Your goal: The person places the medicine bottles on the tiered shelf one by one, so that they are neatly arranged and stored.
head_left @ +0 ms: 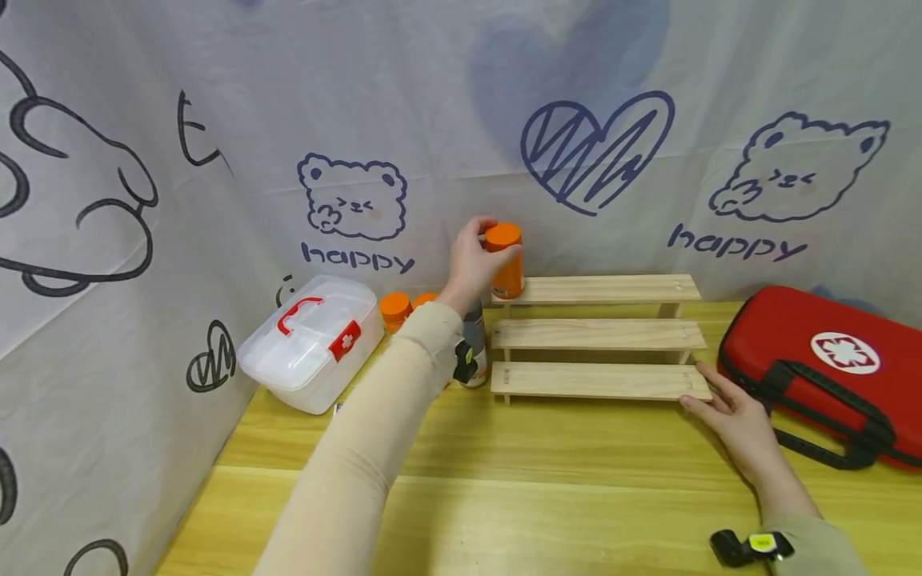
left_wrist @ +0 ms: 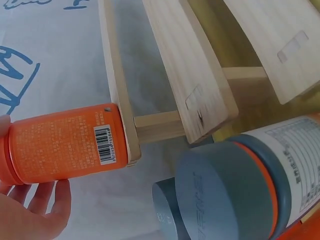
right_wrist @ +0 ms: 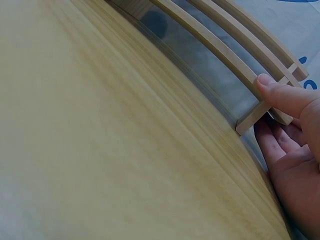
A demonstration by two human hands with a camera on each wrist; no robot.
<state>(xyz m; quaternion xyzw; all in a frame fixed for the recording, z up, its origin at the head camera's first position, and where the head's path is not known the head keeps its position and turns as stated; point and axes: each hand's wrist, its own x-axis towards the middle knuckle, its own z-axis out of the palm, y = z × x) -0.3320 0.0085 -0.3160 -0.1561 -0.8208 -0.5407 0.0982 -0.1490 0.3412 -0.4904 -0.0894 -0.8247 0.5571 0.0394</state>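
My left hand (head_left: pixel 471 268) grips an orange bottle (head_left: pixel 509 276) with an orange lid near its top. The bottle stands upright at the left end of the top tier of a three-tier wooden rack (head_left: pixel 598 381); the left wrist view shows its base right at that board, with a barcode on its side. At the rack's right end, my right hand (head_left: pixel 742 428) pinches the lowest board, thumb (right_wrist: pixel 266 82) on top and fingers underneath. Dark grey-capped bottles (left_wrist: pixel 225 195) stand close by the rack's left end, partly hidden by my left arm in the head view.
Two more orange lids (head_left: pixel 395 305) show left of my left forearm. A clear plastic first-aid box (head_left: pixel 310 344) with a red handle sits at the back left. On the right lies a red first-aid case (head_left: pixel 799 344) with black handles. A printed cloth (head_left: pixel 446 104) hangs behind the table.
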